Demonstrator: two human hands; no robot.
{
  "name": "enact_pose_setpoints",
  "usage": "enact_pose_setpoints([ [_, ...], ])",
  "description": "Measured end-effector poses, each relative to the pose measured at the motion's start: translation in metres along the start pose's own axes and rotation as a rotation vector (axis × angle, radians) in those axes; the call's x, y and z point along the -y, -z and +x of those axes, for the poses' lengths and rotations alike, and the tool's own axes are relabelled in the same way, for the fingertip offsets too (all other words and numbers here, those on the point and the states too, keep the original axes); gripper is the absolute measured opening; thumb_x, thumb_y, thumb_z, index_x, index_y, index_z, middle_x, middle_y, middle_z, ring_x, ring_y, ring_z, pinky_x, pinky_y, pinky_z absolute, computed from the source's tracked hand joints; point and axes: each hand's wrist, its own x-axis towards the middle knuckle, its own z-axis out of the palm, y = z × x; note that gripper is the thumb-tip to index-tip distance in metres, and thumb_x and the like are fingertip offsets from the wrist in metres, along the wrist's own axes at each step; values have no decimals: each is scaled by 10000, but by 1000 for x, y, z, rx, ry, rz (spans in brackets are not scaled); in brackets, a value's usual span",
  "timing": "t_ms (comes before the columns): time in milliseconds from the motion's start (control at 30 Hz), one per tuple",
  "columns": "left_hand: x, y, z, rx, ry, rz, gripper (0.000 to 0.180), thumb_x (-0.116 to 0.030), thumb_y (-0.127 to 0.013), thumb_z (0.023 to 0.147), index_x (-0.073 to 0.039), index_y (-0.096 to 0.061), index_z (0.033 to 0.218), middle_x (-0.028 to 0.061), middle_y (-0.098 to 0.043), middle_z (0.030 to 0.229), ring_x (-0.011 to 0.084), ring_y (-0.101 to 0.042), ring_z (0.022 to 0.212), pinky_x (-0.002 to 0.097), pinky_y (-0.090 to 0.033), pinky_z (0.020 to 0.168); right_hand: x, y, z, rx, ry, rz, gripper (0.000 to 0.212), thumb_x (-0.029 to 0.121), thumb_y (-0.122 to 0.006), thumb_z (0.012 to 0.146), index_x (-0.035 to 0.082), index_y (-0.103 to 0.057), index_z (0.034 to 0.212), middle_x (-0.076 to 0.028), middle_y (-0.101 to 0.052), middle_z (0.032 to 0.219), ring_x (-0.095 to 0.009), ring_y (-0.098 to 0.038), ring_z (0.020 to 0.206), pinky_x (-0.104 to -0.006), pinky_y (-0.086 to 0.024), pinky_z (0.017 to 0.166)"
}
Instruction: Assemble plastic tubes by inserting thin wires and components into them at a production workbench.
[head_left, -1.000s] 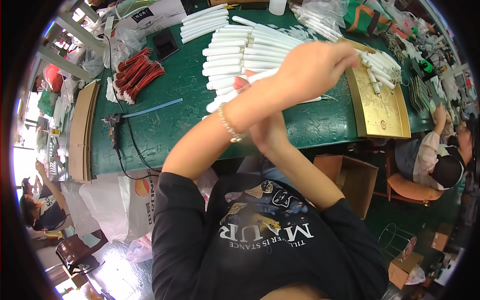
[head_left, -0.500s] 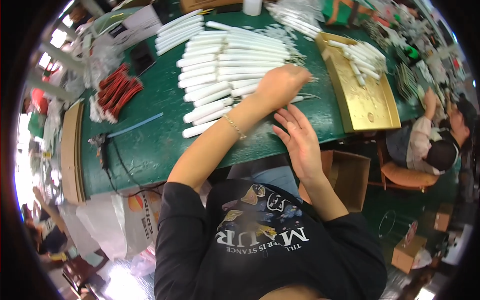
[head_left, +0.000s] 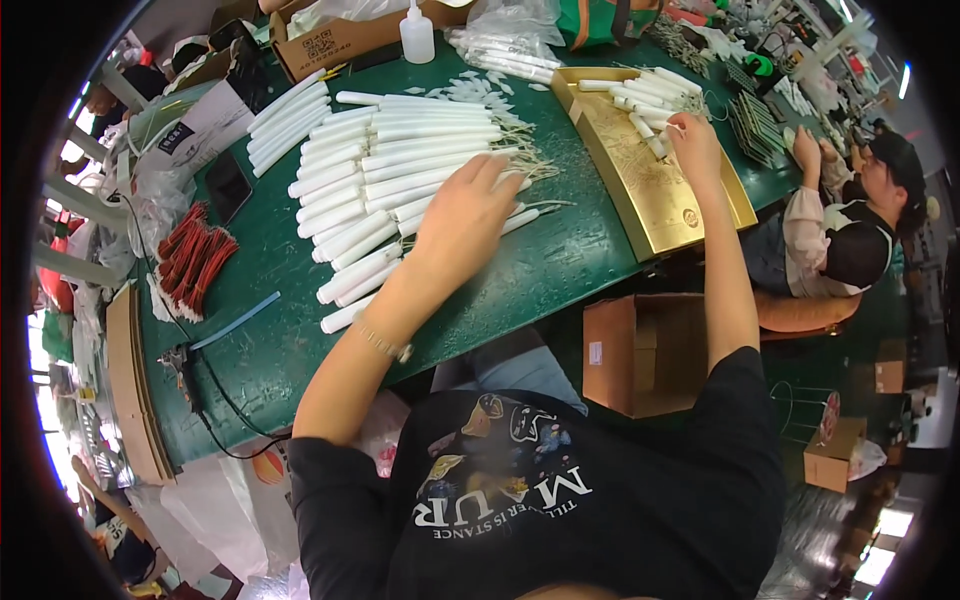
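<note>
Rows of slim white tubes (head_left: 340, 185) with thin wires at their right ends lie on the green table (head_left: 500, 290). My left hand (head_left: 465, 215) rests over the right ends of the nearer tubes, palm down, its fingers bent but apart. A single white tube (head_left: 520, 220) with a wire shows just right of that hand. My right hand (head_left: 697, 150) reaches over the gold tray (head_left: 625, 200), thumb and fingers closed at the end of a white tube (head_left: 648, 137) in the pile there. Its fingers partly hide the grip.
Red wire bundles (head_left: 195, 262) and a glue gun (head_left: 180, 362) with a cord lie at left. Small white pieces (head_left: 470, 90) and a white bottle (head_left: 416, 38) are at the back. An open carton (head_left: 640, 350) stands below the table edge. Another person (head_left: 840, 220) sits at right.
My hands have parted: the right has moved up and right to the tubes in the gold tray. My left hand has drawn back from the wire ends and opened. The view has shifted.
</note>
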Motion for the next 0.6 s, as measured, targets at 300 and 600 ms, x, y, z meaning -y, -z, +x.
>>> enact_pose_setpoints([
  [300,-3,58,-92,260,253,305,450,-184,-617,705,-188,-493,1138,101,-396,1251,288,-379,1140,430,-310,938,-6,-6,10,-21,236,-215,250,156,-645,677,102,-562,907,-89,-501,861,-299,-470,864,-362,-411,720],
  [600,27,51,-97,209,131,367,394,-203,-588,730,-207,-506,1115,51,-410,1251,241,-377,1154,416,-310,941,28,35,11,441,253,105,261,225,-651,685,45,-579,861,-104,-529,805,-244,-518,732,-310,-413,668],
])
